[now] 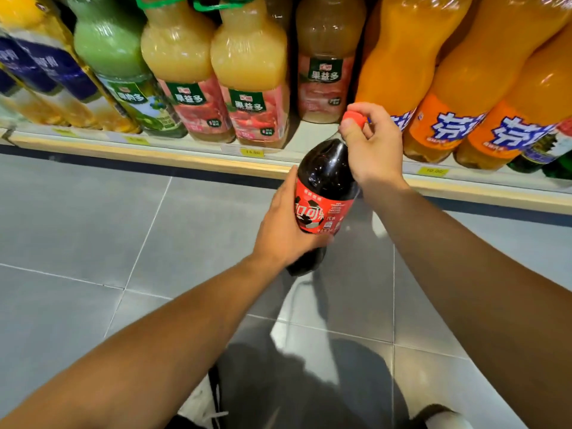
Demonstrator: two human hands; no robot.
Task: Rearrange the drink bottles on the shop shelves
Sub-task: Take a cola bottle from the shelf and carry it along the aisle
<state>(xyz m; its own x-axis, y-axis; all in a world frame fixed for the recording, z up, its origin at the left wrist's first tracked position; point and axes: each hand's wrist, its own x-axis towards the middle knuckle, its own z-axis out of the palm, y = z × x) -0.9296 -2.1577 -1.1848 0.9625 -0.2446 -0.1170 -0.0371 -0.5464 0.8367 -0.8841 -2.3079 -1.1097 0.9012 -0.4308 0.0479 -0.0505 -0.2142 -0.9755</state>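
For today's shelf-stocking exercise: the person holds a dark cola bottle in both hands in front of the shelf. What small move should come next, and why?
Probably lift the cola bottle forward into the shelf gap between the juice bottle and the orange soda bottle. The right hand grips its red cap, the left hand holds its body, and that front spot just ahead looks free.

orange bottles (483,88) tops cropped; price tag (252,152) blurred | cola bottle (325,193) base hidden

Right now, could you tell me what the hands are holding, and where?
The cola bottle: left hand grips its labelled body, right hand its red cap.
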